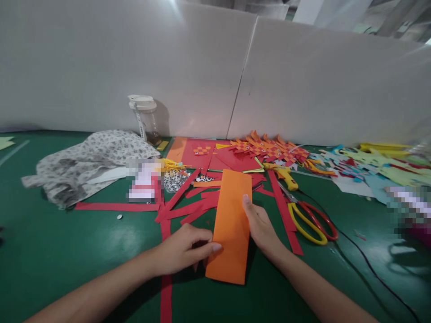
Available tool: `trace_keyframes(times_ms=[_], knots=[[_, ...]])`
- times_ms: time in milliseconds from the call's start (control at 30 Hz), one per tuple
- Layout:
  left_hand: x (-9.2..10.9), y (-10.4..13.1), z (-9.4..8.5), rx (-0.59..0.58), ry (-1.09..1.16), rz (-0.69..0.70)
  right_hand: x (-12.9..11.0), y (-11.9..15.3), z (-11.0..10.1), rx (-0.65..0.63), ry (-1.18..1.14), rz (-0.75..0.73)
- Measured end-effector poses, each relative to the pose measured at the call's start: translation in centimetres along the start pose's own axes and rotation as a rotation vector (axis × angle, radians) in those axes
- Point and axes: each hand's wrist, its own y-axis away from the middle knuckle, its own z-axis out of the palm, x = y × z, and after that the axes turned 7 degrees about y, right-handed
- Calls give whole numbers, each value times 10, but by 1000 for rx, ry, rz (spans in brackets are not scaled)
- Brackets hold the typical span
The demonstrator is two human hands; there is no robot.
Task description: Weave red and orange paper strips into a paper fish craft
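Observation:
An orange sheet of paper (232, 224), long and narrow and perhaps folded, is held up over the table between both hands. My left hand (190, 246) pinches its lower left edge, thumb on the front face. My right hand (262, 226) grips its right edge higher up, with the thumb on the front and the other fingers mostly hidden behind. Around and behind the sheet lie red paper strips (188, 208). To the right of my right hand rest scissors (308, 224) with one yellow and one red handle loop.
A yellow glue gun (286, 175) with a black cord lies behind the scissors. Woven orange-and-red paper fish (269, 150) are piled at the back. A bag of googly eyes (177, 181), a patterned cloth (90, 166), a lidded bottle (144, 119) and colourful paper scraps (367, 166) surround the work area.

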Motion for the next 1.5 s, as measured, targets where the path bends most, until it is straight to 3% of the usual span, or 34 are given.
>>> trace_keyframes(times_ms=[133,400,633,800,900,1067,1167,1233,1367,1433,1500], knots=[[2,1,-1,-15,4,21,1,-2,0,28,-128,71],[8,3,-4,-182,-34,54,2,-4,-2,158,-239,131],[6,4,-7,-199,-72,26,10,-8,-6,285,-305,145],[5,4,-6,-195,-83,64,9,-8,-6,372,-337,71],[3,3,-4,-142,-25,61,8,-9,-6,433,-311,20],[-3,-2,-2,148,175,-52,7,-3,-5,67,-152,-206],[-5,-6,-6,327,222,-58,6,0,-3,-29,24,-247],[-5,-8,-7,377,262,-47,7,0,-2,17,70,-258],[-5,-10,-8,421,379,-23,9,-4,-5,273,129,-308],[-5,-11,-7,430,456,-9,7,-4,-8,377,215,-422],[-4,-12,-7,426,538,24,5,-4,-10,401,331,-607]])
